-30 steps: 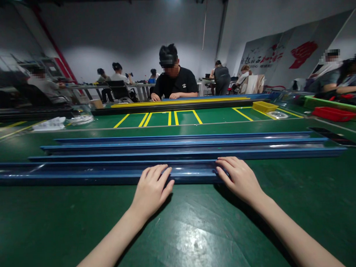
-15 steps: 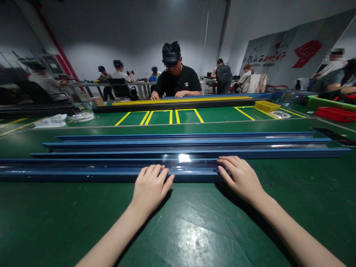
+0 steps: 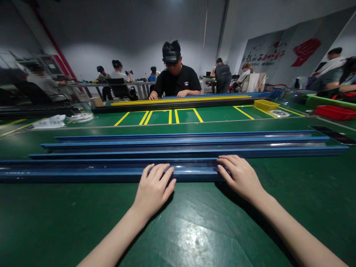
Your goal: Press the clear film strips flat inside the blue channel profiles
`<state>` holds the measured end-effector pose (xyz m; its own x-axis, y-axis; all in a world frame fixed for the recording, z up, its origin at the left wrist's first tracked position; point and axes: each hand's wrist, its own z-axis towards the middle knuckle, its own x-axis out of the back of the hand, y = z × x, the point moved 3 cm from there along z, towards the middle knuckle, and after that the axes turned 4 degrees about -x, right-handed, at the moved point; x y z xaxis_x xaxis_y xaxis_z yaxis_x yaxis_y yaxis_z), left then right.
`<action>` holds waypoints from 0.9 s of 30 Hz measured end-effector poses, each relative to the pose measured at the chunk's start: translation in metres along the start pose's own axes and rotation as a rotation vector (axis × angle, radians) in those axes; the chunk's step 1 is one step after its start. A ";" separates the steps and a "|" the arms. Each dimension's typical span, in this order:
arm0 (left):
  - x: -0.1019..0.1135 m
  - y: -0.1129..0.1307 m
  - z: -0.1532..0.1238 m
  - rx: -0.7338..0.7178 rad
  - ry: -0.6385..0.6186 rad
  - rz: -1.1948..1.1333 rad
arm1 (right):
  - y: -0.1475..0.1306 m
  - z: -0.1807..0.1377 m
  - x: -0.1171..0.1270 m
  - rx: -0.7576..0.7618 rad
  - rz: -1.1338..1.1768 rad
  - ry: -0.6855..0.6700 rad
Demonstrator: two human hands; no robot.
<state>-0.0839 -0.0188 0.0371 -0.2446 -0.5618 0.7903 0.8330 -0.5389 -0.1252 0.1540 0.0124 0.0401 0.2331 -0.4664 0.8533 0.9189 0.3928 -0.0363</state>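
Observation:
Closest to me on the green tabletop lies a long blue channel-shaped rail (image 3: 80, 170), glossy along its inside. My left hand (image 3: 155, 187) is laid across it, fingers bent over the channel and thumb at the near edge. At the rail's right end is my right hand (image 3: 240, 174), its fingers curled over that end and the thumb against the near side. The undersides of both hands' fingers are hidden. Just beyond, several similar blue rails (image 3: 184, 144) lie roughly parallel, staggered at their ends.
A dark flat phone-like object (image 3: 335, 135) lies at the right. Farther back are a yellow tray (image 3: 265, 104), a red tray (image 3: 337, 112), rolls of clear material (image 3: 81, 116) and yellow strips (image 3: 179, 100). A co-worker (image 3: 177, 77) in black sits opposite.
My left hand has shifted slightly, its fingers a little more spread on the rail. The bright reflection on the near rail has faded, so its tilt seems changed. My right hand stays put.

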 end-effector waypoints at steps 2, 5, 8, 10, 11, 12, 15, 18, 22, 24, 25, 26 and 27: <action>-0.004 0.006 0.000 -0.059 -0.019 -0.049 | 0.000 0.000 0.000 -0.001 -0.001 -0.005; -0.007 0.007 0.001 -0.075 -0.055 -0.071 | 0.000 0.000 -0.001 -0.001 -0.003 0.001; -0.006 0.002 0.002 -0.056 -0.080 -0.062 | 0.000 0.000 -0.001 0.004 -0.007 -0.004; -0.003 -0.004 0.002 -0.029 -0.088 -0.034 | 0.000 0.000 -0.001 0.005 -0.007 -0.011; -0.001 -0.008 0.002 -0.004 -0.094 -0.012 | 0.000 0.000 -0.001 0.003 -0.007 -0.011; 0.000 -0.011 0.002 0.030 -0.103 0.018 | 0.000 0.000 -0.001 0.001 -0.007 -0.010; 0.004 -0.020 0.001 0.148 -0.124 0.145 | 0.000 0.000 0.000 -0.007 -0.010 -0.001; 0.006 -0.023 0.001 0.210 -0.103 0.230 | 0.000 0.000 0.000 -0.003 -0.008 0.000; 0.004 -0.016 0.000 0.129 -0.023 0.130 | 0.000 0.000 -0.001 0.006 -0.001 -0.011; 0.001 -0.010 -0.001 0.039 0.009 0.053 | 0.000 0.000 -0.001 0.006 -0.001 -0.013; -0.001 -0.006 -0.001 -0.005 0.009 0.024 | 0.000 0.000 -0.001 0.005 -0.002 -0.014; -0.002 -0.003 -0.001 -0.043 0.001 0.001 | 0.000 0.000 -0.001 0.003 -0.004 -0.016; -0.004 0.000 -0.001 -0.070 -0.013 -0.016 | 0.000 0.000 -0.002 0.001 -0.005 -0.017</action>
<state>-0.0836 -0.0170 0.0335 -0.2510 -0.5443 0.8005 0.7919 -0.5910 -0.1535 0.1533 0.0127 0.0387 0.2227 -0.4547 0.8623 0.9198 0.3911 -0.0313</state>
